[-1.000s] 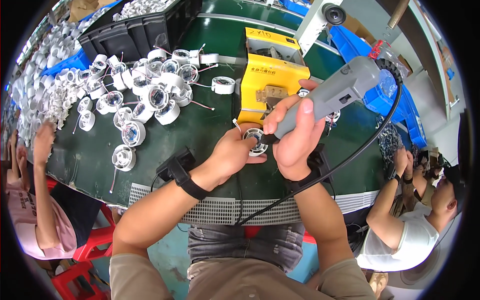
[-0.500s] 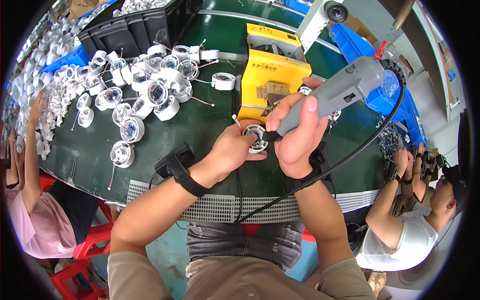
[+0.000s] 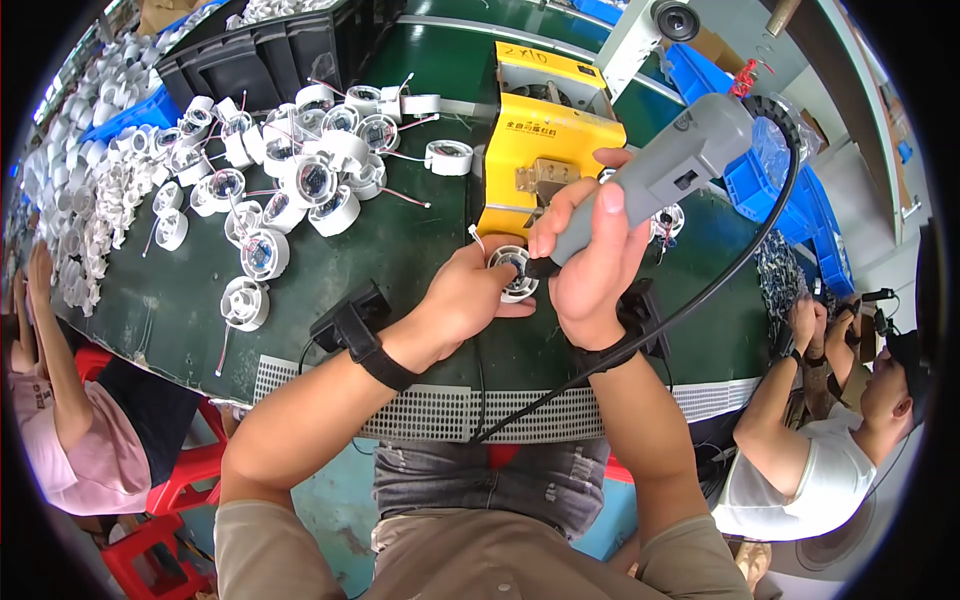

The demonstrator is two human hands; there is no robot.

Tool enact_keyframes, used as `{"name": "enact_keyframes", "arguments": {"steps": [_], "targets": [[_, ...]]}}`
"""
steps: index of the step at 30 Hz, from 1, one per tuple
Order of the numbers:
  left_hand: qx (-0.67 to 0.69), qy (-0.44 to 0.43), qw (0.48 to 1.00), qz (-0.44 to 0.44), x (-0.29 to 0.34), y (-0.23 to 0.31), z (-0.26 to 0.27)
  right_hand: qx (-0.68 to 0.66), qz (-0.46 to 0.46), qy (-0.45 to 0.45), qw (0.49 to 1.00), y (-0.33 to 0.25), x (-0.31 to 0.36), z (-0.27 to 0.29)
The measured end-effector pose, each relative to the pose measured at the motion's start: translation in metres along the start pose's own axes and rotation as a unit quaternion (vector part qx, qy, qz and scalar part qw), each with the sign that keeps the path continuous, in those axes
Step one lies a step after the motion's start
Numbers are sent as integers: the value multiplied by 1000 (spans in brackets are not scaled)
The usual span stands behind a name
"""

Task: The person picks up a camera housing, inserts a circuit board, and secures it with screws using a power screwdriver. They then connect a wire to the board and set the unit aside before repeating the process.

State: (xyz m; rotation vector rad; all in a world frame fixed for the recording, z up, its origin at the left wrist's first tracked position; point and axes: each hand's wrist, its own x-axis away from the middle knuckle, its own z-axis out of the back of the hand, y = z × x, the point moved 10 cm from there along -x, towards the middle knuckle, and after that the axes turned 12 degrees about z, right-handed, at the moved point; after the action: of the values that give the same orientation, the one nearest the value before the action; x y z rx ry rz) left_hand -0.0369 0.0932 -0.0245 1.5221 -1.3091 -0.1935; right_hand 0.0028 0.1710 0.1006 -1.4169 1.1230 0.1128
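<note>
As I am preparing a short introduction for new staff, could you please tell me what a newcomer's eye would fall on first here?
Probably the bright yellow screw feeder near the middle of the green workbench, and the large grey electric screwdriver angled across it in the right hand. Just below the feeder, the left hand holds a white round housing; a cluster of similar housings lies to the left.

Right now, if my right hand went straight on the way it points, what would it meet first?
Your right hand would probably meet the yellow machine first, as it stands just beyond in the picture; depth is unclear, so the hand might pass above it.
</note>
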Motion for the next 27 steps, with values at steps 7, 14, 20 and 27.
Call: {"name": "enact_keyframes", "arguments": {"steps": [7,14,20,27], "targets": [[-7,12,1000,-3,1,0,2,13,21,-33,999,-2,2,-4],[-25,8,1000,-6,0,1,-1,-6,8,-14,1000,-2,1,-1],[-21,8,1000,-4,-3,-2,1,-14,0,-15,1000,2,2,-1],[-16,-7,1000,-10,-4,0,-3,-12,22,-43,999,-2,4,-6]]}}
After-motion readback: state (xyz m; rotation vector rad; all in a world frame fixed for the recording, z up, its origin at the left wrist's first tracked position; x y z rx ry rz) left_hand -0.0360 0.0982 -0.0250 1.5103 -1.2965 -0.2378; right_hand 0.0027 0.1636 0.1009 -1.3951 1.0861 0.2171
